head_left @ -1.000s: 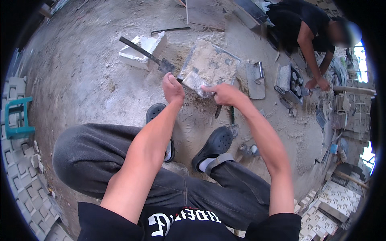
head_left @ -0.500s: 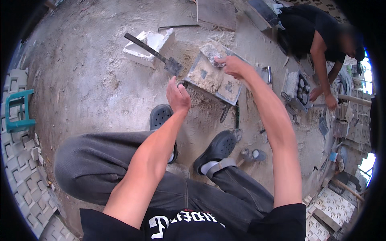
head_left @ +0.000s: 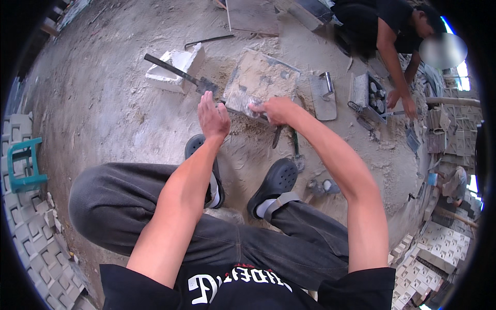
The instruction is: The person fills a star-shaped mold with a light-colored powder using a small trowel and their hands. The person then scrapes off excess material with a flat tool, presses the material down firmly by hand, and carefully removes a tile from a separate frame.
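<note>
A square metal mould [head_left: 285, 65] lies on the ground ahead of my feet, covered with pale sandy mix [head_left: 261, 72] marked by several grey patches. My right hand [head_left: 279, 110] grips a wrinkled, silvery-grey pad [head_left: 240, 99] against the mould's near side; its exact kind cannot be made out. Just left of the mould's near corner, my left hand [head_left: 213, 118] is raised with fingers stretched out, holding nothing. Beyond its fingertips is the square blade of a long-handled flat metal tool [head_left: 173, 68], whose handle rests across a broken white foam box [head_left: 168, 82].
A steel trowel [head_left: 324, 103] lies right of the mould. A small shovel [head_left: 298, 161] is near my right shoe. At the far right, a co-worker's hands [head_left: 402, 103] work beside another metal mould [head_left: 374, 95]. A teal stool [head_left: 26, 168] stands at left by stacked patterned blocks [head_left: 31, 227].
My right hand has drawn the pad from the mould's far side to its near side, leaving smoother mix behind. The trowel now shows fully. My left hand stays open near the corner.
</note>
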Tool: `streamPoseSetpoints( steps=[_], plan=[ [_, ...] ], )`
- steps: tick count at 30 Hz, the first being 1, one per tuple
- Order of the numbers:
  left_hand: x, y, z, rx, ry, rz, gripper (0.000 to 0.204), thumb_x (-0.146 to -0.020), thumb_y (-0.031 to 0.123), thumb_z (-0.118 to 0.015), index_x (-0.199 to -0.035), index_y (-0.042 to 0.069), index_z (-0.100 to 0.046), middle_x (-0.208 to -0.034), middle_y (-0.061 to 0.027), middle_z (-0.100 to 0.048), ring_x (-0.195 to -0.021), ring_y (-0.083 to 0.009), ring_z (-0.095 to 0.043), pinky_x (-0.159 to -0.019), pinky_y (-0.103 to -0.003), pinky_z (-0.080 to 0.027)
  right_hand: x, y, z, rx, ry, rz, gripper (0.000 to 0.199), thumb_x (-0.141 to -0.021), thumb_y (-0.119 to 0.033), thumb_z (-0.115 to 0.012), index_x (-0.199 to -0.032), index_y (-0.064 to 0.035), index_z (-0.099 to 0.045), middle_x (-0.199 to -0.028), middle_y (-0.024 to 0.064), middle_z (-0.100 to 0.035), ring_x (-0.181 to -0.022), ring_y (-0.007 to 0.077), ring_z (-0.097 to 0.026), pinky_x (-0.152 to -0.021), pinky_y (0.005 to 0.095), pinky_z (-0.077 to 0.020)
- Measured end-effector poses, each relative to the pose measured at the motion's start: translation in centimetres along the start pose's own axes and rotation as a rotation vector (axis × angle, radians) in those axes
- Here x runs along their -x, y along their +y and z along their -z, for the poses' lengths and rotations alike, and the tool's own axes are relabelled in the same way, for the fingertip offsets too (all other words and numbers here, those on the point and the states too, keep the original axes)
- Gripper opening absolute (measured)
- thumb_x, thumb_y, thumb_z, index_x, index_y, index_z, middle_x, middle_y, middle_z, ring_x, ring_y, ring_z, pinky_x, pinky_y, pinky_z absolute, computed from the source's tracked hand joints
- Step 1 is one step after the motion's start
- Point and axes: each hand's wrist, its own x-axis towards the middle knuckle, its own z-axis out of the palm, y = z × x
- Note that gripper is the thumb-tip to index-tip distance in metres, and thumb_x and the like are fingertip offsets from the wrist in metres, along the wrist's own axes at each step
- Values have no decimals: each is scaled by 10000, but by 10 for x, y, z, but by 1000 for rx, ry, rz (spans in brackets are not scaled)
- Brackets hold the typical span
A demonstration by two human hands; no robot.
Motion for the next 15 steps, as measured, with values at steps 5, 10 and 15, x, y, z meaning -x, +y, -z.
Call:
streamPoseSetpoints(
  steps=[5, 10, 15],
  plan=[
    [5, 10, 4, -157, -177, -331, 735, -926, 405, -540, -1463, -49, -326, -1554, -229, -289, -1462, -369, -237, -1201, -470, -161, 55, 17, -19, 47, 32, -16, 742, -765, -72, -608, -1424, -389, -482, -881, 126, -696, -817, 318, -692, -684, 439, -540],
    [1, 41, -14, -232, -230, -476, 829, -907, 457, -539, -1461, -110, -297, -1552, -273, -265, -1473, -392, -197, -1210, -477, -115, 128, 54, -36, 17, -1, -170, 711, -778, -73, -564, -1417, -377, -495, -833, 154, -685, -748, 333, -676, -644, 458, -529],
    [-6, 52, -20, -313, -319, -457, 834, -924, 475, -500, -1463, -122, -276, -1559, -283, -237, -1481, -392, -171, -1209, -485, -98, 171, 64, -62, -174, 51, -289, 661, -824, -101, -548, -1437, -338, -479, -789, 189, -668, -731, 386, -651, -678, 486, -519]
  ],
)
